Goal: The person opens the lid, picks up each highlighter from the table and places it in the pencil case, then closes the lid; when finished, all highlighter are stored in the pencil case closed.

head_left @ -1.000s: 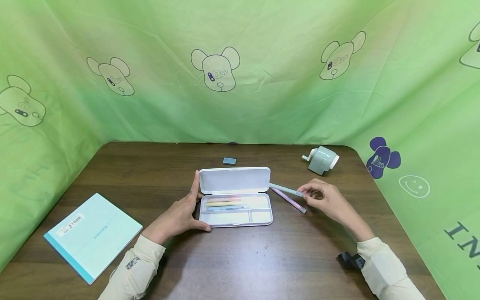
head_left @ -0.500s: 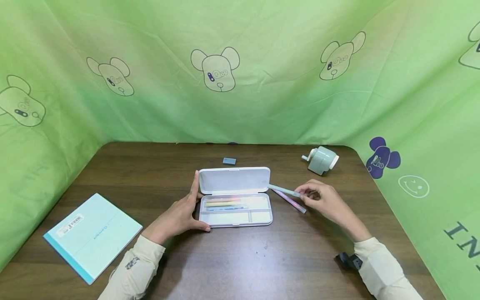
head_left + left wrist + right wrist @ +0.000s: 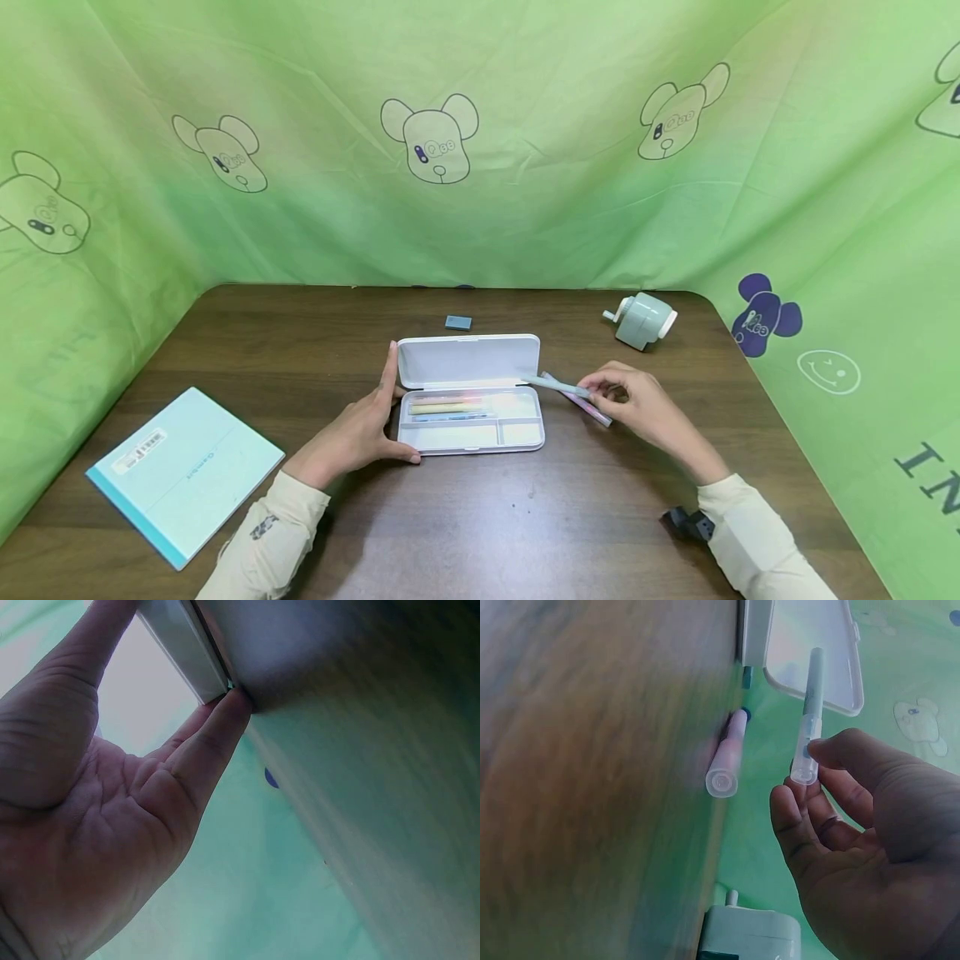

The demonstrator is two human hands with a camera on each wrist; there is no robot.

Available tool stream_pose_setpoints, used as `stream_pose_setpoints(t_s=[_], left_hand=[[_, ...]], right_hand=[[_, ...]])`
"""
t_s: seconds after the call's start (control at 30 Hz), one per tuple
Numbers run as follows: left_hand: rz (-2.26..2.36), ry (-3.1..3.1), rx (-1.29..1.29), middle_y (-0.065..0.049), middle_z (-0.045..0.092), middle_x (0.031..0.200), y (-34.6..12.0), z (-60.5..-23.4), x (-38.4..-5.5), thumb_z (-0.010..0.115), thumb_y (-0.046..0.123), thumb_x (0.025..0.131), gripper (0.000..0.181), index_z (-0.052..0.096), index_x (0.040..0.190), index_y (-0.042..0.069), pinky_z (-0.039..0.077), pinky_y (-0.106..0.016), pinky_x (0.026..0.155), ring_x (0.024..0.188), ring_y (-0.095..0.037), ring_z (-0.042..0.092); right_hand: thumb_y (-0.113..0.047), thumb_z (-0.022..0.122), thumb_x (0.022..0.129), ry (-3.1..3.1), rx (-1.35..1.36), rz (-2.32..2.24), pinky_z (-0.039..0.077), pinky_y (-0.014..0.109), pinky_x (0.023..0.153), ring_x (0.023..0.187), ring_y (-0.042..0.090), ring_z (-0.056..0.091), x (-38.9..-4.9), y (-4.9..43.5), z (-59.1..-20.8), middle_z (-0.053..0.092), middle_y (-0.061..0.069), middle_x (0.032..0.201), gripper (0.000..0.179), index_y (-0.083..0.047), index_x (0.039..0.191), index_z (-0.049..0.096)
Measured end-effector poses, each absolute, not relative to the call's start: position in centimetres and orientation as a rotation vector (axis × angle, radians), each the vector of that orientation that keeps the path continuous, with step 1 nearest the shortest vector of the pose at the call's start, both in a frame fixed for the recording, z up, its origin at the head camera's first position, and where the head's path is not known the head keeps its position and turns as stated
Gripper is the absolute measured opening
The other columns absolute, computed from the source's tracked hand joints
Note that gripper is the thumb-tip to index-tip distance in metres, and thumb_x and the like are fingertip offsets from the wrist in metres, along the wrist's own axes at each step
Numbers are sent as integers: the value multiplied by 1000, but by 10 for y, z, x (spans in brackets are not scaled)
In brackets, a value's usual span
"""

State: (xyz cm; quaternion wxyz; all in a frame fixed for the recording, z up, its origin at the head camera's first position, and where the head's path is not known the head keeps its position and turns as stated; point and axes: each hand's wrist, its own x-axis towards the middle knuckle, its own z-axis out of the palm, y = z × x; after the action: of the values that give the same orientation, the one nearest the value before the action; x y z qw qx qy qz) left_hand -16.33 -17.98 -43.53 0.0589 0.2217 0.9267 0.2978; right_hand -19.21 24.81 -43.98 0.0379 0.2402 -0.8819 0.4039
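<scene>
A white pencil case lies with its lid up in the middle of the table, several pens in its long rear compartment. My left hand holds the case at its left end, thumb at the front corner and fingers along the side and back; in the left wrist view fingertips meet its edge. Between thumb and fingers my right hand pinches a pale blue pen by its clear-capped end. The pen's other end reaches the case's right side, near the hinge. A pink pen lies on the table below it.
A blue eraser lies behind the case. At the back right stands a grey-green crank pencil sharpener. A light blue notebook lies at the left. Green printed cloth hangs around the table.
My right hand has moved left with the pale blue pen, bringing its far end over the case's right edge. My left hand and the case have stayed in place.
</scene>
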Motion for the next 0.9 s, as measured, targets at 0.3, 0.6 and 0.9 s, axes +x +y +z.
stream_pose_setpoints(t_s=[0.3, 0.6, 0.9], left_hand=[[930, 2832, 735, -23, 68, 130, -184, -442, -165, 102, 31, 77, 163, -34, 166, 17, 52, -60, 101, 117, -38, 67], [960, 2836, 742, -19, 69, 130, -190, -457, -173, 104, 40, 72, 168, -32, 167, 18, 52, -61, 99, 116, -37, 67], [974, 2818, 737, -23, 68, 131, -186, -452, -171, 104, 36, 73, 166, -32, 167, 15, 51, -62, 100, 118, -39, 67]], right_hand=[[6, 76, 93, -2715, 772, 1253, 54, 24, 73, 85, 6, 63, -194, 239, -440, 71, 7, 96, 17, 0, 109, 81], [10, 75, 92, -2715, 795, 1242, 55, 26, 73, 84, 7, 63, -196, 226, -444, 71, 3, 98, 20, 1, 110, 80], [7, 75, 94, -2721, 845, 1274, 56, 29, 78, 88, 9, 63, -200, 208, -445, 71, 0, 99, 18, -3, 108, 81]])
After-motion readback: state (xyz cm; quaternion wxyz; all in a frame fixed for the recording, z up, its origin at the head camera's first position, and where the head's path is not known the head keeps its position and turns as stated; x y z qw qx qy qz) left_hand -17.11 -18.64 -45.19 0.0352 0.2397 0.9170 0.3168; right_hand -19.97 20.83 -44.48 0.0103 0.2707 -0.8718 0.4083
